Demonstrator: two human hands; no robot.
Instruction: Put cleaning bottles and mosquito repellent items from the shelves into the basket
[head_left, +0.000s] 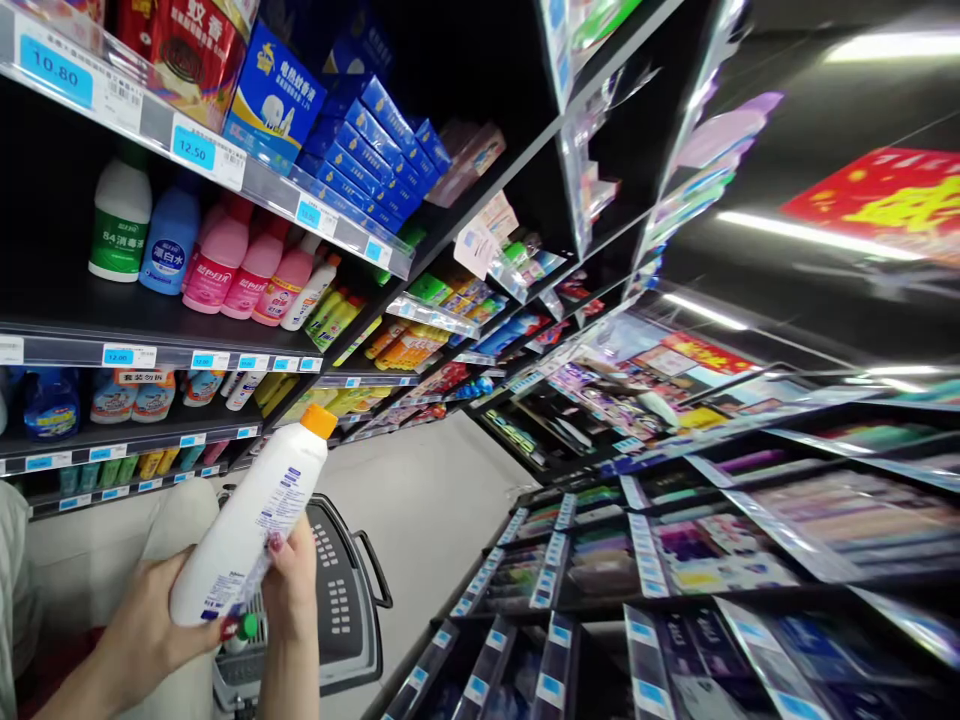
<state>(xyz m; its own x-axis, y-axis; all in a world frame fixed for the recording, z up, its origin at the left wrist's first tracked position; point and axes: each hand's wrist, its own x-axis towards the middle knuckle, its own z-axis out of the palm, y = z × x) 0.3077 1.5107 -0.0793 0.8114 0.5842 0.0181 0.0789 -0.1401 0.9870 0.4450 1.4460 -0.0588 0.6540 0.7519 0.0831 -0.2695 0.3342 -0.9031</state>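
Note:
A white plastic bottle with an orange cap leans up to the right in both hands, its side with small printed text toward me. My left hand is closed around its lower end. My right hand grips its right side, the thumb pressed on the printed face. Below and behind the bottle is a grey and black shopping basket with a handle. Beside my left thumb a green cap shows; the item under it is partly hidden.
At the left, a shelf carries cleaning bottles, including several pink bottles. Blue boxes are stacked on the shelf above. Pale floor runs along the aisle. Another stocked shelf rack stands at the right.

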